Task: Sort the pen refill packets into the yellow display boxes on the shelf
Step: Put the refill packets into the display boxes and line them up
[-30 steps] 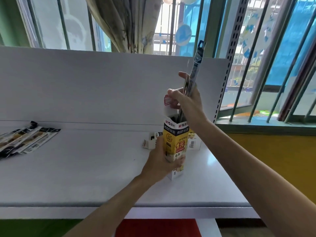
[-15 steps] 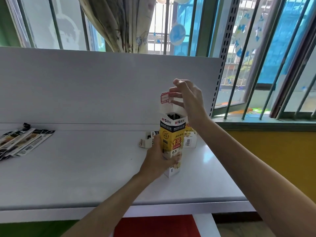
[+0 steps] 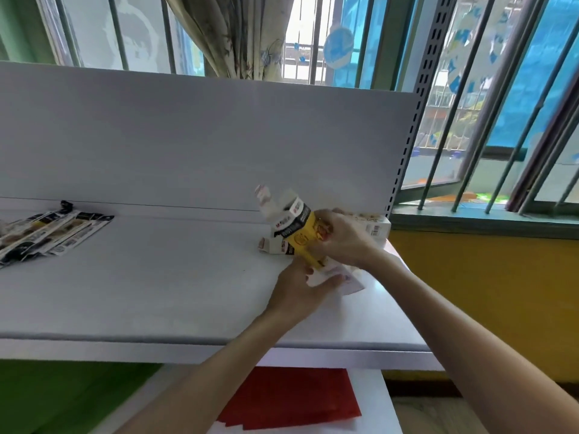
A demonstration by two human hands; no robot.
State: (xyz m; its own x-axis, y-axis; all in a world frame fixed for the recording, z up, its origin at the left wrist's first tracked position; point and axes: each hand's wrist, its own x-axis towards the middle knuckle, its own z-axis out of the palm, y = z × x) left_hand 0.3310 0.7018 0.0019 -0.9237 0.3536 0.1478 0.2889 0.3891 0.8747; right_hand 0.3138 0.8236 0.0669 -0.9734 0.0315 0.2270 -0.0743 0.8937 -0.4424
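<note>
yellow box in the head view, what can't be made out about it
Inside of the yellow box: head view, its open end faces away.
Its lower end: covered by the right hand and left hand.
Its print: motion blur.
Packets at left: cut by the picture's edge.

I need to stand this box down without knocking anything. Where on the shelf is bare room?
The widest bare patch of shelf lies between the refill packets at the left and the tilted yellow display box. The strip along the front edge is bare too. The right end is crowded with other boxes.
</note>
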